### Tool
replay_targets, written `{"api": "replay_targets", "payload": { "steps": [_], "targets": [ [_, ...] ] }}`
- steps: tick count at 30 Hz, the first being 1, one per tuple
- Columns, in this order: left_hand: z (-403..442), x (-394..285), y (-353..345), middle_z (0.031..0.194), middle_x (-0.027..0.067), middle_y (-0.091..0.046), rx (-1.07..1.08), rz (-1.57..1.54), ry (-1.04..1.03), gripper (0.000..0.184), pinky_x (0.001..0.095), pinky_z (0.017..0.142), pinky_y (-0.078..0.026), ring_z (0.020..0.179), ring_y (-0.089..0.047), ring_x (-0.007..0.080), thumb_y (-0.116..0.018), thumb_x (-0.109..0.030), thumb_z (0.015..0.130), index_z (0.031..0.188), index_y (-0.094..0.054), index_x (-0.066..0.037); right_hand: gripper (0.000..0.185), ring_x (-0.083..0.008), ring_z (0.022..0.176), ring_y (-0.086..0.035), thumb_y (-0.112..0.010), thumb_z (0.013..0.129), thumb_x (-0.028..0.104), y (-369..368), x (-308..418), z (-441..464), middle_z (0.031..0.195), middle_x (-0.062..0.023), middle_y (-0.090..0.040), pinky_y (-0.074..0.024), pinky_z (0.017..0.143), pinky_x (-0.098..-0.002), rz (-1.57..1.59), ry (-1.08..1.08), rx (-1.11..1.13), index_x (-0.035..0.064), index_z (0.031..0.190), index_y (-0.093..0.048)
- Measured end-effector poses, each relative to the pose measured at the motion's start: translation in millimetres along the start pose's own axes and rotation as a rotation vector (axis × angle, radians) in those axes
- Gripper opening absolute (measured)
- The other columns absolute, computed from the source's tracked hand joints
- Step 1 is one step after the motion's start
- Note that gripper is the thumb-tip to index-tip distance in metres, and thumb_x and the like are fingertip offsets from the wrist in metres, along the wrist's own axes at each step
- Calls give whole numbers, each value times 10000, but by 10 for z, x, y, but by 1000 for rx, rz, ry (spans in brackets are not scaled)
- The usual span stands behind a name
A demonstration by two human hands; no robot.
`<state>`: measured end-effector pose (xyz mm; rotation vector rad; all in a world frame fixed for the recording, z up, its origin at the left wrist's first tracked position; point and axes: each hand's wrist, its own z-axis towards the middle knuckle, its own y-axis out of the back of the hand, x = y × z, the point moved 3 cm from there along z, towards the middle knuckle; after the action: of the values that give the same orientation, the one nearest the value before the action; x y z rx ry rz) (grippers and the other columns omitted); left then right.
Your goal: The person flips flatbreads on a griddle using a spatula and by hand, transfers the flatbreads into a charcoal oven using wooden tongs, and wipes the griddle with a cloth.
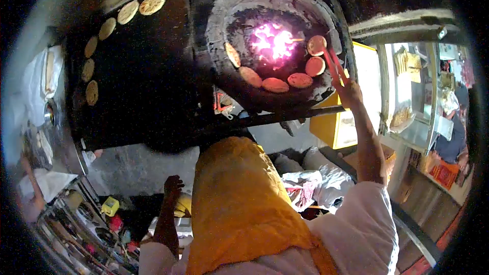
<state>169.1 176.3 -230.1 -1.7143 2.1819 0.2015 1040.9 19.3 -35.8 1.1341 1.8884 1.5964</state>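
Observation:
My right hand (349,93) is closed around a pair of tongs (334,66), which look reddish in the firelight. Their tips reach the edge of a round flatbread (316,45) at the right side of the fire pit; whether they grip it I cannot tell. Several more flatbreads, such as one near the front (275,85), stand or lean in an arc around the glowing coals (275,42). Low beside my orange apron (237,198), my left hand (174,186) hangs with its fingers curled in and nothing visible in it.
Left of the pit lies a broad black griddle (147,71) with several pale flatbreads (128,11) along its far and left edges. A yellow-framed case (336,127) stands at the right. Another person (451,140) is at the far right, and an arm (33,181) shows at the far left.

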Motion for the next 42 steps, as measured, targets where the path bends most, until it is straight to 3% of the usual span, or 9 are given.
{"api": "replay_targets", "payload": {
  "steps": [5, 7, 9, 22, 24, 27, 29, 30, 42],
  "targets": [
    [-45, -195, -2, 883, 73, -643, 25, 339, -421, 266, 291, 519, -465, 721, -645, 192, -629, -290, 913, 1085, -608, -88, 307, -153, 607, -544, -603, 904, 347, -436, 906, -699, 695, -28, -571, -447, 536, -335, 1218, 77, 439, 90, 1069, -630],
    [-174, -278, 14, 856, 70, -644, 70, 563, -772, 246, 274, 506, -458, 685, -643, 183, -648, -270, 906, 1069, -616, -89, 360, -139, 605, -540, -611, 897, 324, -1055, 1382, -885, 691, -7, -564, -449, 532, -318, 1159, -140, 771, 80, 1160, -587],
    [-310, -411, -39, 827, 75, -642, 1, -85, -188, 277, 271, 513, -465, 671, -641, 186, -658, -305, 899, 1054, -623, -77, 402, -116, 600, -533, -613, 902, 317, -1175, 2718, -1236, 698, -13, -574, -453, 528, -306, 1157, -258, 1074, 66, 1210, -555],
    [-483, 1426, 1381, 1015, 100, -649, 107, -40, -577, 311, 318, 611, -506, 845, -655, 238, -537, -314, 952, 1157, -592, -87, 416, -178, 583, -577, -627, 881, 457, -1713, 7562, -1404, 692, -74, -594, -481, 512, -351, 810, 142, 1068, 42, 890, -607],
    [-517, 1526, 1403, 1037, 99, -643, 209, -749, 106, 357, 327, 577, -493, 853, -653, 267, -496, -367, 961, 1164, -592, -89, 407, -179, 567, -582, -641, 873, 447, -2154, 7385, -1312, 688, -73, -598, -481, 495, -344, 865, 110, 1039, 42, 894, -610],
    [-477, 1445, 1377, 1018, 124, -648, 174, -429, -247, 409, 338, 522, -465, 841, -650, 285, -473, -425, 954, 1155, -594, -91, 368, -165, 540, -573, -655, 872, 404, -1895, 6963, -1494, 676, -56, -593, -479, 472, -317, 403, 1305, 244, 42, 928, -620],
    [28, 1659, 1432, 913, 106, -638, 632, -922, -19, 407, 341, 499, -455, 760, -630, 282, -476, -441, 950, 1118, -597, -91, 332, -157, 550, -573, -640, 893, 364, -1610, 6354, -1636, 678, -44, -590, -484, 485, -305, 706, 401, 866, 43, 973, -626],
    [-10, 1376, 1404, 882, 78, -622, 184, -546, 110, 398, 343, 487, -452, 728, -617, 264, -494, -450, 945, 1099, -602, -99, 321, -154, 554, -573, -635, 899, 351, -1518, 5993, -1715, 679, -40, -589, -486, 489, -301, 803, 37, 975, 43, 989, -628],
    [167, -362, -24, 841, 95, -638, 94, 22, -18, 350, 330, 495, -472, 618, -624, 224, -595, -384, 919, 1084, -612, -75, 247, -147, 671, -598, -637, 878, 277, 177, 782, -782, 797, -73, -645, -481, 589, -307, 896, 65, 110, 85, 1031, -655]
  ]
}}
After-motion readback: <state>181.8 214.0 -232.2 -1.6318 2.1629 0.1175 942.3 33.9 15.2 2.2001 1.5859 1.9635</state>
